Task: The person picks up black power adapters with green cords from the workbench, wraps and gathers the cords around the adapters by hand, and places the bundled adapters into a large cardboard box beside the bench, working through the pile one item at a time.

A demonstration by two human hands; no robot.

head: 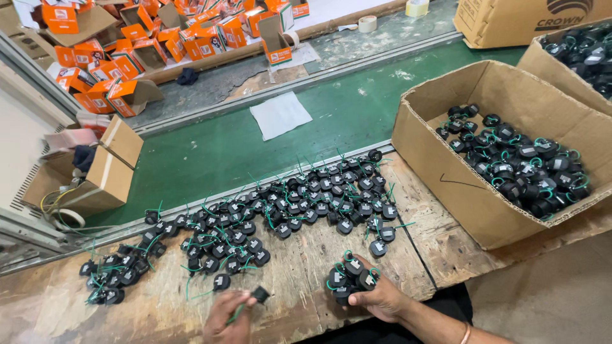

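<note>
Left hand (228, 318) at 6 o'clock pinches one black part (260, 293); right hand (381, 297) clutches a bundle (350, 278). Box (446, 185) at 3 o'clock holds more parts.

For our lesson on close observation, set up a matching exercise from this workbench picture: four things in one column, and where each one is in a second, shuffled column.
Things:
1. Bundle of black parts
2. Single black part
3. White sheet
4. Tape rolls

Places:
A. flat on the green belt
B. far side of the belt, top of the picture
C. gripped in the right hand
D. at the left hand, held by its green wire

Pairs: 1-C, 2-D, 3-A, 4-B
</note>
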